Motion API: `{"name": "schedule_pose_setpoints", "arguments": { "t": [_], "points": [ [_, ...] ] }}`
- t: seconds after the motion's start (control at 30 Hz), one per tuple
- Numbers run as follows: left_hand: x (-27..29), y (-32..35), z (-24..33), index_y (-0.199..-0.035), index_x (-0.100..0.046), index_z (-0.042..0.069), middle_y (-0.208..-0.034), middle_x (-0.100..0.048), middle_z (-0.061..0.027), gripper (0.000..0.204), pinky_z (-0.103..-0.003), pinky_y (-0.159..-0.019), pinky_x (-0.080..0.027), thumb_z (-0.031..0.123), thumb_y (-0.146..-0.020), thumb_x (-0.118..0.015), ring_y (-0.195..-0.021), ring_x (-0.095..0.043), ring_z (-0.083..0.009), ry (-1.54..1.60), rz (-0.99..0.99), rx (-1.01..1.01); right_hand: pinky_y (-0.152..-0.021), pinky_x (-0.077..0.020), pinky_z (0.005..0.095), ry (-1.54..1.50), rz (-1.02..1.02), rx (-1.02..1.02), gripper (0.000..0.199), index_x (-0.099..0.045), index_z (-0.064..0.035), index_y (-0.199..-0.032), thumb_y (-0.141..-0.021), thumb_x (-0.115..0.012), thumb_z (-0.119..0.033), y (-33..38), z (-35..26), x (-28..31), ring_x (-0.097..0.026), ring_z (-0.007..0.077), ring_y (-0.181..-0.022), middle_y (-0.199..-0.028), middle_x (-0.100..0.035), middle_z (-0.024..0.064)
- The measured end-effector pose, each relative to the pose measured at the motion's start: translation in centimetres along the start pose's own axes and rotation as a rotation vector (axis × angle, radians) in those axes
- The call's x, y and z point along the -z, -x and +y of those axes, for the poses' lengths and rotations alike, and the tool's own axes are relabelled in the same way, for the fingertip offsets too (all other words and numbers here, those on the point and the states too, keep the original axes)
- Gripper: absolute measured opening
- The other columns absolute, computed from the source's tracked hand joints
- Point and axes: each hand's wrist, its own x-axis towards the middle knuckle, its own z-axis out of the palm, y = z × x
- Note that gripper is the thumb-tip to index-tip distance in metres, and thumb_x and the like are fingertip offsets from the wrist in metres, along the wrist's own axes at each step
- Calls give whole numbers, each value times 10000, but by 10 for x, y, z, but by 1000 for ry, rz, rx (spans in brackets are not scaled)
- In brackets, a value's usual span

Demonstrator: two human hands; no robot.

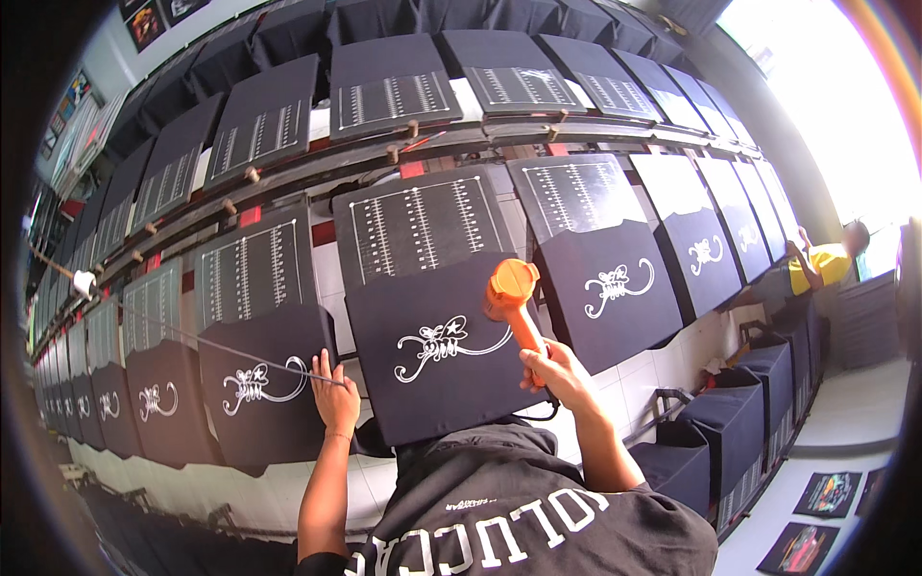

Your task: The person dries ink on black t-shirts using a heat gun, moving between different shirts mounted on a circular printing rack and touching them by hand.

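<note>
My right hand (557, 372) grips the handle of an orange heat gun (511, 293), its round head held over the right side of a black fabric panel (432, 384) printed with a white scorpion-like design (444, 346). My left hand (335, 396) rests flat on the left edge of that panel, fingers together, beside a thin stretched cord (221, 348). The panel lies on a tilted black board marked with white ruler lines (418, 226).
Long rows of the same tilted boards (259, 130) run left and right, several carrying printed panels (605, 288). A person in a yellow shirt (816, 264) works at the far right. Black bins (730, 422) stand on the floor right; prints (828, 492) lie there.
</note>
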Motion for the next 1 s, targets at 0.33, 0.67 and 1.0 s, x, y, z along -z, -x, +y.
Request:
{"name": "schedule_pose_setpoints", "arguments": {
  "t": [0.33,0.67,1.0],
  "points": [
    [-10,5,0,-1059,-661,-17,-1422,-540,-189,310,-482,-1169,-325,-18,-887,-402,-1377,-429,-391,360,183,137,-575,-504,224,-107,-130,1,279,-572,-69,-1008,-967,-658,-331,13,4,41,-638,104,-654,-751,-597,6],
    [-14,125,5,-1091,-648,-75,-1239,-652,-206,338,-428,-1076,-435,33,-935,-368,-1193,-605,-324,580,248,604,-569,-496,230,-196,-309,35,291,-544,-58,-1011,-936,-704,-290,-2,23,211,-601,93,-622,-728,-574,3],
    [78,168,260,-1120,-613,-12,-1181,-676,-153,314,-349,-884,-494,145,-1005,-367,-919,-698,-235,685,168,575,-572,-494,252,-100,-310,41,328,-554,-26,-1053,-944,-688,-305,-7,16,355,-597,99,-625,-718,-543,-9]
  ]
}}
